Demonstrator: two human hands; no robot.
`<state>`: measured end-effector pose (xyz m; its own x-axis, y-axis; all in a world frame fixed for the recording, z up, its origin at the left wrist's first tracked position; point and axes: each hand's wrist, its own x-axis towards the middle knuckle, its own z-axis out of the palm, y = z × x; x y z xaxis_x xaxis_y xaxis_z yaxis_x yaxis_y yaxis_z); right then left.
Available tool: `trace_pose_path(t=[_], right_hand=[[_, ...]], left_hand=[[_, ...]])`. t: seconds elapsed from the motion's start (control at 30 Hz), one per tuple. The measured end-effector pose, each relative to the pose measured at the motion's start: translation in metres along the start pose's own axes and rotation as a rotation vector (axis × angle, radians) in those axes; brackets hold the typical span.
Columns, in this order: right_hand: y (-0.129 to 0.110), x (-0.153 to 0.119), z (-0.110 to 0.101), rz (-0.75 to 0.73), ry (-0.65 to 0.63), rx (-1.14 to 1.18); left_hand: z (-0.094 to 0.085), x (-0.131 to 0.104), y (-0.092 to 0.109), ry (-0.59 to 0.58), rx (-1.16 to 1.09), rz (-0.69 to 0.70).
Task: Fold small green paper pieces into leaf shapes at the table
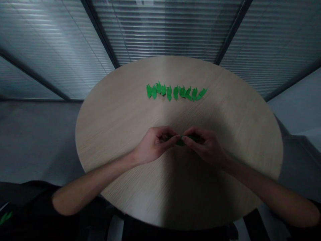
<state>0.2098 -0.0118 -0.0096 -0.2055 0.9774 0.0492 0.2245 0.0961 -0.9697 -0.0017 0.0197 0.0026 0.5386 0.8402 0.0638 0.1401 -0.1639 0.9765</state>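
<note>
Matt surfaces with a little sheen

On my feed the table point(120, 117) looks like pale wood or a wood-look laminate, smooth and mostly matt, its fine grain showing best toward the left edge. Near the far edge, I take the row of green pieces point(176, 93) for folded paper, matt, with crisp pointed corners. The small green piece point(180, 142) nearer the table's middle seems the same paper, though shade and fingers hide most of its finish from me. Beyond the far edge, the blinds point(163, 36) have thin, smooth slats with a dull sheen; metal or plastic, I can't tell. By the near left edge, the black sleeve point(37, 204) reads as matt cloth.
</note>
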Motion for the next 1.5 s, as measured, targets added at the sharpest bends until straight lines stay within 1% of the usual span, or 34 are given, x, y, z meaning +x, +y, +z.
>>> trace_pose_path(t=[0.1, 0.2, 0.3, 0.4, 0.57, 0.7, 0.77, 0.9, 1.03, 1.27, 1.43, 1.5], right_hand=[[-0.003, 0.002, -0.002, 0.0, -0.018, 0.018], [-0.006, 0.004, -0.004, 0.036, -0.053, 0.054], [-0.009, 0.006, -0.007, 0.083, -0.108, 0.099], [-0.011, 0.007, -0.008, 0.09, -0.13, 0.113], [-0.008, 0.006, -0.005, 0.05, -0.109, 0.063], [-0.005, 0.003, -0.003, -0.02, -0.073, 0.001], [-0.006, 0.003, -0.003, -0.046, -0.067, -0.017], [-0.009, 0.003, -0.007, 0.005, -0.048, 0.016], [-0.009, 0.005, -0.009, 0.045, -0.021, 0.083], [-0.007, 0.006, -0.007, 0.044, -0.063, 0.06], [-0.006, 0.006, -0.005, 0.02, -0.058, 0.028], [-0.006, 0.006, -0.005, 0.036, -0.058, 0.05]], left_hand=[[-0.001, 0.001, 0.001, -0.018, 0.028, -0.012], [-0.002, 0.002, 0.003, -0.041, 0.048, -0.026], [-0.004, 0.002, 0.003, -0.039, 0.048, -0.037], [-0.004, 0.001, 0.002, -0.033, 0.042, -0.035], [-0.004, 0.0, 0.002, -0.006, 0.109, 0.002], [-0.003, -0.001, 0.002, 0.015, 0.173, 0.065], [-0.003, -0.001, 0.002, 0.012, 0.179, 0.074], [-0.004, 0.001, 0.003, -0.008, 0.082, 0.045], [-0.005, 0.002, 0.001, 0.004, -0.043, 0.033], [-0.001, 0.001, 0.001, -0.001, -0.009, -0.002], [-0.001, 0.002, -0.002, 0.014, 0.0, -0.024], [-0.001, 0.002, -0.002, 0.014, 0.003, -0.024]])
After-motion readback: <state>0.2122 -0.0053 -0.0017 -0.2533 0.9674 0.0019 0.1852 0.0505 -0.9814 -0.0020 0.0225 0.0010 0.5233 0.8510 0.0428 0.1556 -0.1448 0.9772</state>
